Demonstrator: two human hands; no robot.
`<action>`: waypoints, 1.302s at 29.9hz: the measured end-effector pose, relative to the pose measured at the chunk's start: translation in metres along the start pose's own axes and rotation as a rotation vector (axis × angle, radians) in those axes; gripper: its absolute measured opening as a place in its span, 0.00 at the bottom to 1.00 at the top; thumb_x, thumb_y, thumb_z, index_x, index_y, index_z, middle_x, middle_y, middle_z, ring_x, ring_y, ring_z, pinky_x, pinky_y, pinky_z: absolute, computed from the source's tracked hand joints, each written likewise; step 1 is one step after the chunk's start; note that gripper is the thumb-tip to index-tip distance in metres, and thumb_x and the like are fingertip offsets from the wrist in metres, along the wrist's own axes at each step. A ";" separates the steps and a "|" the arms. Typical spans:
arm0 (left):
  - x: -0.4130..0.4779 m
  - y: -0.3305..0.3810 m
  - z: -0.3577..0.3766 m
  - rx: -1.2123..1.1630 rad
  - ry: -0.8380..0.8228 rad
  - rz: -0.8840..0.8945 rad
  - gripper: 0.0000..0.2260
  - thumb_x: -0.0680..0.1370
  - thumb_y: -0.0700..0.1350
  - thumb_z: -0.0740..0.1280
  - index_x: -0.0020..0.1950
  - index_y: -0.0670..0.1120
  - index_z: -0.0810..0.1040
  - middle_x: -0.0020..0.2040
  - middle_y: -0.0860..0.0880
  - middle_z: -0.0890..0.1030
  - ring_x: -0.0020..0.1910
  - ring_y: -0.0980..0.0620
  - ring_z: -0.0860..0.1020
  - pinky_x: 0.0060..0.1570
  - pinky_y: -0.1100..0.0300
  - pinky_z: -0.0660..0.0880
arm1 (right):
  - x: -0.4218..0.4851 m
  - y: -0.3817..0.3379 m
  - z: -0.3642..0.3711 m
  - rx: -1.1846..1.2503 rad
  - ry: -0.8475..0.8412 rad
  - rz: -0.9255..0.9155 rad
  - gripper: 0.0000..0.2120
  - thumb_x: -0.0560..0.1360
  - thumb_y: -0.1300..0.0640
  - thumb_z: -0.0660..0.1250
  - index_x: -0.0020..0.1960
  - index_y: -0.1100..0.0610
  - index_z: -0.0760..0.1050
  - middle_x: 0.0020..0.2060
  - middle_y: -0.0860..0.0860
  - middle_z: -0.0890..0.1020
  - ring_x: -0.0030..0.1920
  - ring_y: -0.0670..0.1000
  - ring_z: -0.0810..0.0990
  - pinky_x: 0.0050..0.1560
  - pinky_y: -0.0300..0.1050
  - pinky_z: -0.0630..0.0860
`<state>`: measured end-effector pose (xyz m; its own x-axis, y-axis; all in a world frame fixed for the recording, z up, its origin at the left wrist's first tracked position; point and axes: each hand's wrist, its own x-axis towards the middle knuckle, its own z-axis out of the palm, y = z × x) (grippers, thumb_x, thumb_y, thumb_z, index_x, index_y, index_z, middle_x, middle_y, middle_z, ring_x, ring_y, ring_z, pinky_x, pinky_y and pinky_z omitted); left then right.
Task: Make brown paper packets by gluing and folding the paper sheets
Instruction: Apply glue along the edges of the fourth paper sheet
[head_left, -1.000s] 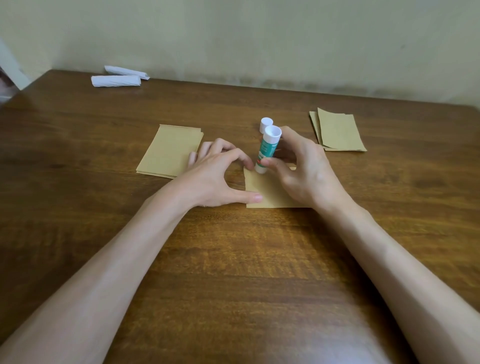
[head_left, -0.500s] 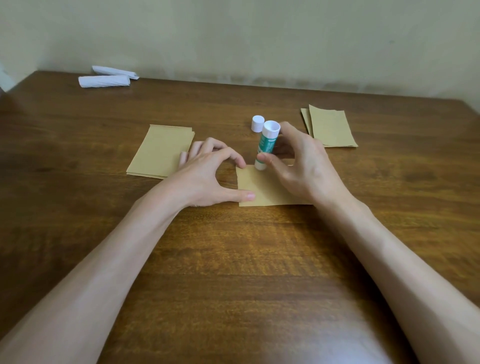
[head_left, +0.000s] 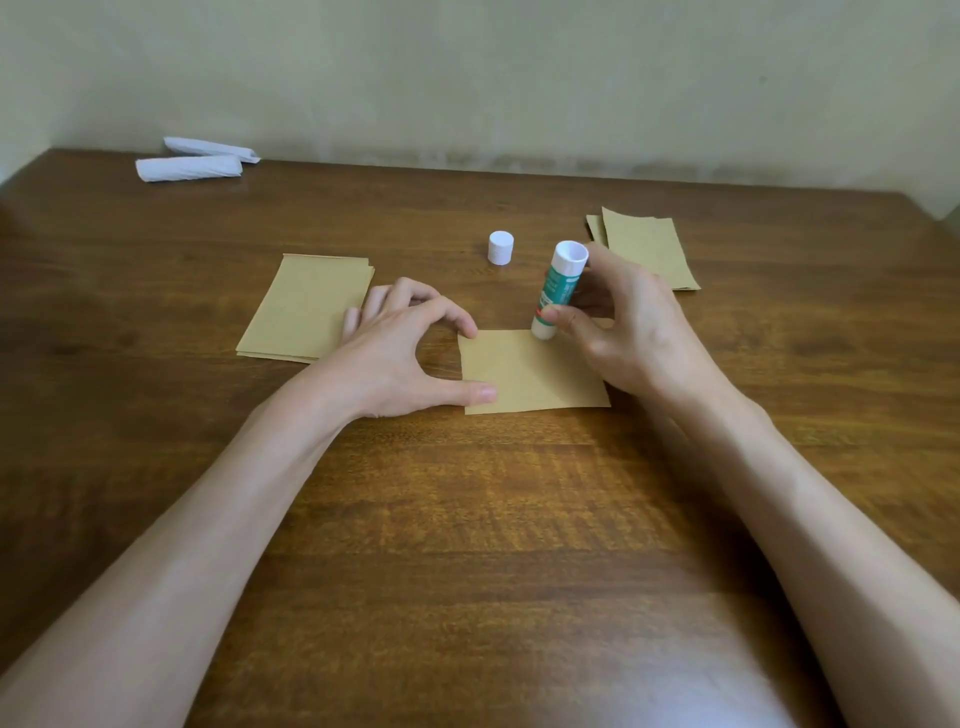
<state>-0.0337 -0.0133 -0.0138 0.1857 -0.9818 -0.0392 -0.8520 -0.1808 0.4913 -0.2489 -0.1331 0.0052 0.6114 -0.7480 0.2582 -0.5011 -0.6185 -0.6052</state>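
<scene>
Before you lies a dark brown wooden table (head_left: 467, 519), its grain running left to right, with a pale sheen of reflected light near your edge. At its far left corner you have two white rolls, one (head_left: 189, 169) nearer you and the other (head_left: 210, 147) slanting just behind it. A plain pale wall (head_left: 519, 78) rises behind the table, smudged along its foot.

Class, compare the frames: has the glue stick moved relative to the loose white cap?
Yes. The glue stick has slid rightward, away from the white cap, along the far edge of the folded paper.
</scene>
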 end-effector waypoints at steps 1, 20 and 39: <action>0.000 0.000 0.000 0.000 0.003 0.003 0.27 0.65 0.71 0.75 0.61 0.66 0.75 0.66 0.61 0.63 0.66 0.62 0.55 0.66 0.56 0.54 | 0.000 0.001 -0.001 -0.001 0.001 0.002 0.11 0.79 0.55 0.75 0.57 0.54 0.76 0.51 0.44 0.86 0.55 0.44 0.85 0.61 0.50 0.82; 0.000 0.001 0.000 -0.002 -0.012 0.006 0.29 0.63 0.73 0.73 0.61 0.65 0.75 0.67 0.60 0.63 0.70 0.59 0.57 0.65 0.55 0.53 | -0.004 0.005 -0.029 -0.064 -0.039 0.085 0.13 0.79 0.55 0.76 0.57 0.47 0.74 0.53 0.44 0.84 0.54 0.45 0.83 0.59 0.45 0.80; 0.001 0.002 0.001 -0.011 -0.008 0.013 0.28 0.64 0.72 0.73 0.61 0.66 0.75 0.66 0.60 0.64 0.67 0.61 0.56 0.66 0.55 0.54 | -0.005 0.000 -0.045 0.331 0.165 0.036 0.14 0.80 0.59 0.74 0.63 0.61 0.79 0.57 0.51 0.85 0.57 0.45 0.85 0.60 0.40 0.81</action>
<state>-0.0363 -0.0144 -0.0138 0.1706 -0.9845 -0.0401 -0.8491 -0.1675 0.5010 -0.2799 -0.1401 0.0375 0.4770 -0.8130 0.3339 -0.2784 -0.5001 -0.8200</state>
